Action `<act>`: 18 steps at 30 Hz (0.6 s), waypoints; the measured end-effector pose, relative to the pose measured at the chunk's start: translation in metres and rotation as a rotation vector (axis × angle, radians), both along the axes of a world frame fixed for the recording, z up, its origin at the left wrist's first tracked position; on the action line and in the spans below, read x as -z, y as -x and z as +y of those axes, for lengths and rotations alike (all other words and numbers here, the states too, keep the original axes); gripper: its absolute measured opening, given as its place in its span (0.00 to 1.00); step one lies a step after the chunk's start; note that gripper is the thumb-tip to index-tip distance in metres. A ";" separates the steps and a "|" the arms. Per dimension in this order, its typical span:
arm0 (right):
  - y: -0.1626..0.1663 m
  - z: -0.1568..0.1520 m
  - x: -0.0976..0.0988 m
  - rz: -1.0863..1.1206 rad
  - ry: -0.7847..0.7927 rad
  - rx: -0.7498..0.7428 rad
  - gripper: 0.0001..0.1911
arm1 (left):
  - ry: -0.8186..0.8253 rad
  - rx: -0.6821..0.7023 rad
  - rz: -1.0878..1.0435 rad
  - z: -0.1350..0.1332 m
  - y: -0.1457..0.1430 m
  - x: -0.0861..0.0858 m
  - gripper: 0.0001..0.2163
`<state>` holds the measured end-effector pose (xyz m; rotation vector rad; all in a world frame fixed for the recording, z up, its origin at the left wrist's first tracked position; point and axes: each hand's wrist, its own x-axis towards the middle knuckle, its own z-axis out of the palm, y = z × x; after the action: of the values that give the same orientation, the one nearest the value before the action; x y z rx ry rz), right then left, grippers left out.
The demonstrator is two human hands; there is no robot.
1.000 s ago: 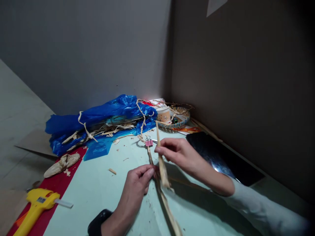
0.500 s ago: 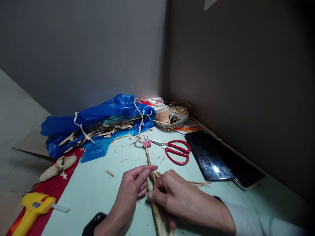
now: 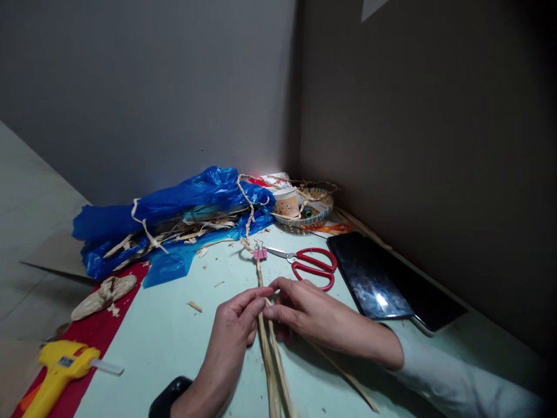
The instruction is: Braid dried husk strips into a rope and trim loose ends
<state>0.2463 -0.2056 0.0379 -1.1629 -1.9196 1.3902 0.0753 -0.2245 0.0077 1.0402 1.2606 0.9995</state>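
Note:
A braid of pale dried plant strips runs down from a pink binder clip to my fingers. My left hand is closed, pinching the lower end of the braid between thumb and forefinger. My right hand meets it there, its thumb and fingers closed on the strips beside the left fingertips. Two loose strips hang toward me below the hands. Another strip trails to the lower right from under my right hand. The exact grip at the fingertips is partly hidden.
Red-handled scissors lie beside the clip, near a black tablet. A blue plastic bag of dried strips is at the back left, a woven basket with a paper cup behind. A yellow glue gun lies lower left.
My right hand has moved up and closer to my left fingertips. The strip at its right has swung from pointing sideways to trailing down toward me. My left hand stays nearly in place.

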 end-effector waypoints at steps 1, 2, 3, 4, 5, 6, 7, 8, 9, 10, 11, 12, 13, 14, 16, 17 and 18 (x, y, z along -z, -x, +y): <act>0.004 0.001 0.007 0.089 0.155 -0.010 0.11 | -0.009 -0.002 -0.001 0.000 0.000 0.000 0.18; 0.008 0.002 0.012 0.145 0.245 -0.011 0.11 | -0.017 -0.004 -0.003 0.000 0.000 0.000 0.18; 0.012 0.003 0.016 0.186 0.312 -0.009 0.11 | -0.020 -0.004 -0.004 0.001 0.000 0.000 0.18; 0.014 0.004 0.019 0.203 0.338 -0.003 0.11 | -0.017 -0.001 -0.003 0.001 0.000 0.000 0.17; 0.016 0.005 0.021 0.206 0.341 0.003 0.10 | -0.008 0.007 0.001 0.002 0.000 0.000 0.15; 0.017 0.005 0.023 0.214 0.345 0.009 0.10 | 0.007 0.019 0.009 0.002 0.000 0.000 0.13; 0.017 0.005 0.023 0.222 0.344 0.016 0.09 | 0.022 0.032 0.020 0.002 0.001 0.000 0.11; 0.017 0.005 0.023 0.231 0.340 0.022 0.09 | 0.033 0.043 0.035 0.003 0.002 -0.001 0.10; 0.017 0.005 0.022 0.241 0.336 0.026 0.09 | 0.036 0.052 0.051 0.003 0.002 -0.001 0.10; 0.017 0.005 0.021 0.252 0.334 0.028 0.09 | 0.031 0.057 0.069 0.004 0.003 -0.001 0.10; 0.016 0.004 0.020 0.262 0.339 0.027 0.10 | 0.020 0.060 0.087 0.004 0.004 -0.002 0.10; 0.016 0.004 0.019 0.273 0.349 0.026 0.10 | 0.006 0.061 0.104 0.005 0.005 -0.003 0.11; 0.016 0.003 0.018 0.284 0.364 0.023 0.11 | -0.008 0.061 0.122 0.005 0.005 -0.003 0.11; 0.016 0.002 0.017 0.297 0.381 0.021 0.11 | -0.019 0.062 0.141 0.005 0.006 -0.004 0.11; 0.017 0.001 0.016 0.324 0.413 0.019 0.13 | -0.041 0.062 0.185 0.005 0.006 -0.005 0.12; 0.017 0.001 0.016 0.337 0.423 0.022 0.14 | -0.058 0.062 0.211 0.004 0.006 -0.006 0.12; 0.018 0.001 0.016 0.348 0.429 0.024 0.15 | -0.080 0.067 0.240 0.003 0.006 -0.008 0.12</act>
<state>0.2286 -0.2043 0.0216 -1.0315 -1.4025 1.9081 0.0689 -0.2217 0.0153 1.2855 1.3790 0.8994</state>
